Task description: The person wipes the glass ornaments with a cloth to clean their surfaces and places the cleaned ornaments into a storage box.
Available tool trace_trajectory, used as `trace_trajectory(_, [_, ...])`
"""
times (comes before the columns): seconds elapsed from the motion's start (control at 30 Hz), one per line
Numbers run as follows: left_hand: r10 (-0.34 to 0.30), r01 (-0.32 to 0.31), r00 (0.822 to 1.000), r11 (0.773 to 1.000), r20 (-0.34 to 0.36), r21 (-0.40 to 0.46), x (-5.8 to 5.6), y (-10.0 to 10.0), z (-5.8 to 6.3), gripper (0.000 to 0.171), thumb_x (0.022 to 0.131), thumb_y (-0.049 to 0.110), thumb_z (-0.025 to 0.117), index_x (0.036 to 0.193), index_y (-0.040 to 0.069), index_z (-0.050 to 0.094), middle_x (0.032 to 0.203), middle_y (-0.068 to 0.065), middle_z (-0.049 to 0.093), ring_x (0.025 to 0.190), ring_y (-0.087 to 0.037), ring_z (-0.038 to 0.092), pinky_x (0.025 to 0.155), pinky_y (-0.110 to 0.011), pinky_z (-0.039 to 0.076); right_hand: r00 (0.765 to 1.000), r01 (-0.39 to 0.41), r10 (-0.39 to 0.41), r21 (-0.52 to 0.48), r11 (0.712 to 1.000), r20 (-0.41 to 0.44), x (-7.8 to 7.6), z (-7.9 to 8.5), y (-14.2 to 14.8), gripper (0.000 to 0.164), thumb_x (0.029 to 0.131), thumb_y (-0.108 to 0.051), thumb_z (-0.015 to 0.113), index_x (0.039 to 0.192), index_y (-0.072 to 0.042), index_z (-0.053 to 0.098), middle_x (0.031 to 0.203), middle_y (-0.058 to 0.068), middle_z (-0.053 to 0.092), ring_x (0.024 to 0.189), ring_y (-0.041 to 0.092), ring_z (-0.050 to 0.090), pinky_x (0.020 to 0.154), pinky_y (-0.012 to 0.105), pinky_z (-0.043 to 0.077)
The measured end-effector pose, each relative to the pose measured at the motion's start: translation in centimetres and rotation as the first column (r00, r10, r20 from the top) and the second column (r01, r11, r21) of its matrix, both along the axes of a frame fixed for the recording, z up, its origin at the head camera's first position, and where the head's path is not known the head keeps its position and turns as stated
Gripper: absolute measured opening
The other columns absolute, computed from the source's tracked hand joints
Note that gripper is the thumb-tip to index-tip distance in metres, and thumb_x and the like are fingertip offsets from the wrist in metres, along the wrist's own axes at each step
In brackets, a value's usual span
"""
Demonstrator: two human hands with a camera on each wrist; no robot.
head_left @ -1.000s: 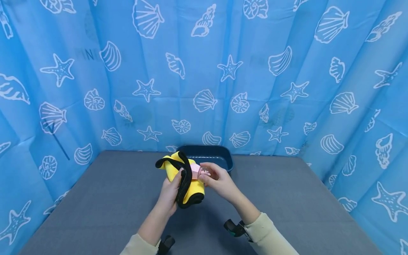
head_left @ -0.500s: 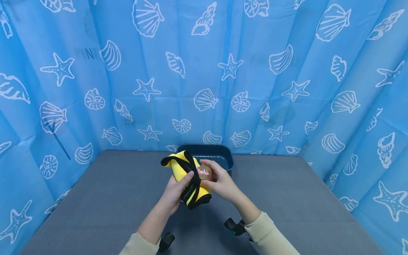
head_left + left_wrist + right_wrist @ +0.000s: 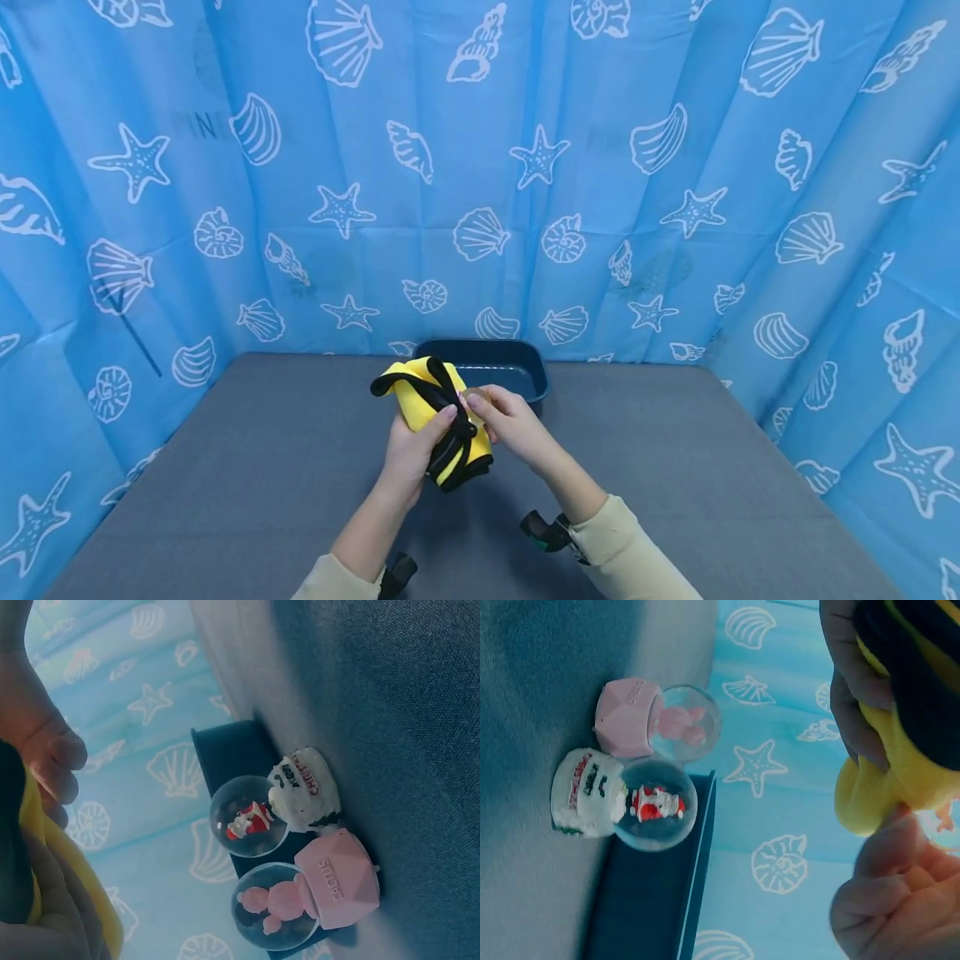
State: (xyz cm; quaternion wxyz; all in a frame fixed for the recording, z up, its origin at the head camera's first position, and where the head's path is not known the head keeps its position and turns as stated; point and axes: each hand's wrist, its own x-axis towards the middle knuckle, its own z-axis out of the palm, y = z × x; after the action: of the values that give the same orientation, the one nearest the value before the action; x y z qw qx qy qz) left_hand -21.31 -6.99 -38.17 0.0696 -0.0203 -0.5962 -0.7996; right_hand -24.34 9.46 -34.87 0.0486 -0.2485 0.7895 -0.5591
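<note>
My left hand (image 3: 408, 450) grips a yellow cloth with black edging (image 3: 438, 421), which is bunched round a snow globe (image 3: 474, 395). That globe mostly hides behind cloth and fingers; a sliver of its clear dome and a coral-coloured figure shows in the right wrist view. Over the dome's right side curl the fingers and thumb of my right hand (image 3: 521, 429), touching the cloth too. Both wrist views show two more snow globes standing together: one with a Santa and a white Christmas base (image 3: 306, 791), one with a pink faceted base (image 3: 341, 879) lettered CACTUS.
A dark blue tray (image 3: 534, 375) sits at the back of the grey table (image 3: 637, 467), just beyond my hands. The two standing globes are close to it. A blue shell-print curtain (image 3: 480, 167) hangs round the table's back and sides.
The snow globe has turned in the cloth: its pink base showed first, then its dome faced right, now mostly covered. My right thumb has moved over the dome, and the left hand has shifted slightly.
</note>
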Motion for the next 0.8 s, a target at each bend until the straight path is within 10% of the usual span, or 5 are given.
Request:
trace_trajectory(0.2, [-0.015, 0.015, 1.0, 1.0, 0.026, 0.009, 0.1, -0.3, -0.1, 0.052, 0.095, 0.025, 0.063, 0.133, 0.002, 0.036, 0.114, -0.013, 0.057, 0.096, -0.018, 0.064, 0.087, -0.032, 0.053, 1.0, -0.007, 0.006, -0.033, 0.999, -0.009, -0.1, -0.2, -0.2, 0.036, 0.101, -0.028, 0.053, 0.112, 0.005, 0.061, 0.064, 0.014, 0.047, 0.06, 0.037, 0.048, 0.057, 0.024, 0.043])
trace_trajectory(0.8, [-0.058, 0.046, 0.995, 0.989, 0.08, 0.138, 0.0, -1.5, 0.3, 0.053, 0.097, 0.027, 0.061, 0.135, 0.002, 0.034, 0.115, -0.009, 0.056, 0.098, -0.015, 0.064, 0.088, -0.031, 0.053, 0.996, 0.068, -0.071, -0.063, 0.996, -0.056, 0.0, -0.1, 1.0, 0.045, 0.094, -0.013, 0.063, 0.135, -0.001, 0.051, 0.106, 0.014, 0.058, 0.086, 0.023, 0.057, 0.076, 0.028, 0.055])
